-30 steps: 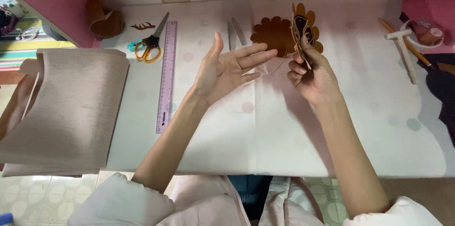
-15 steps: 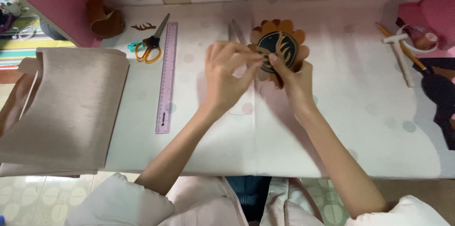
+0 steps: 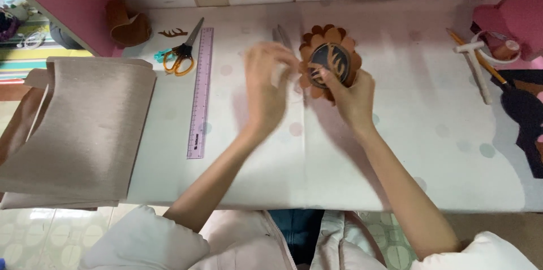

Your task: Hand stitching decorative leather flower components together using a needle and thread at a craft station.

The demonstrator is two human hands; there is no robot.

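**Hands at a brown scalloped cutout**

Far left of both hands lies folded beige fabric (image 3: 79, 128). The right hand (image 3: 350, 97) grips the brown scalloped cutout (image 3: 329, 60) from below. The left hand (image 3: 266, 86), blurred, fingers spread, hovers just beside it. A lilac ruler (image 3: 199, 91) lies left of it.

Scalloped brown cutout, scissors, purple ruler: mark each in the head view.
scalloped brown cutout (image 3: 330, 61), head view, on the dark round centre piece held by the right hand (image 3: 352, 100).
scissors (image 3: 182, 55), head view, at the blades' pivot above the orange handles.
purple ruler (image 3: 200, 91), head view, mid-length of the strip.
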